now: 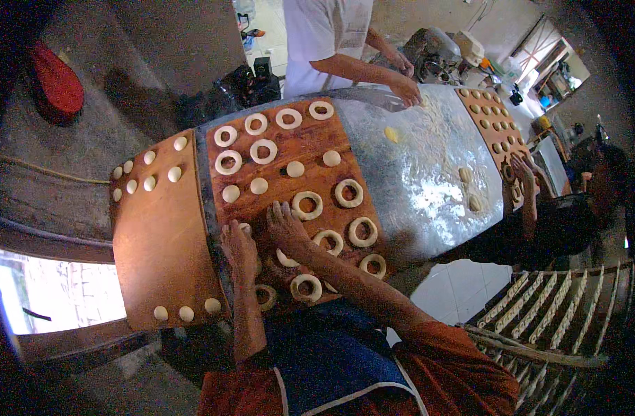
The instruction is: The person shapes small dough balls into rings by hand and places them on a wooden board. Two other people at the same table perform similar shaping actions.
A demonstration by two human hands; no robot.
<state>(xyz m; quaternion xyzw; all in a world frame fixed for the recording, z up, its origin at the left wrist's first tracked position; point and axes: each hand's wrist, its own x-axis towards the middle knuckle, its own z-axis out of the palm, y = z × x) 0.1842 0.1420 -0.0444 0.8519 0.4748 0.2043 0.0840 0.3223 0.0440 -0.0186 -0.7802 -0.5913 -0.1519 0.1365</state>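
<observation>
My left hand is over the near left part of a brown wooden board, its fingers curled over a pale dough piece that shows at the fingertips and is mostly hidden. To its right my right hand lies low over the board, fingers stretched out, holding nothing that I can see. A dough ring is partly covered by the right wrist. Near the right fingers lies another dough ring. Beyond both hands sits a row of round dough balls, one a dough ball. More rings fill the far rows.
A second board with several dough balls adjoins on the left. The metal tabletop carries flour and dough bits. Across it a person in a white shirt works; another person's hand is over a far right board. A rack holds twisted strips.
</observation>
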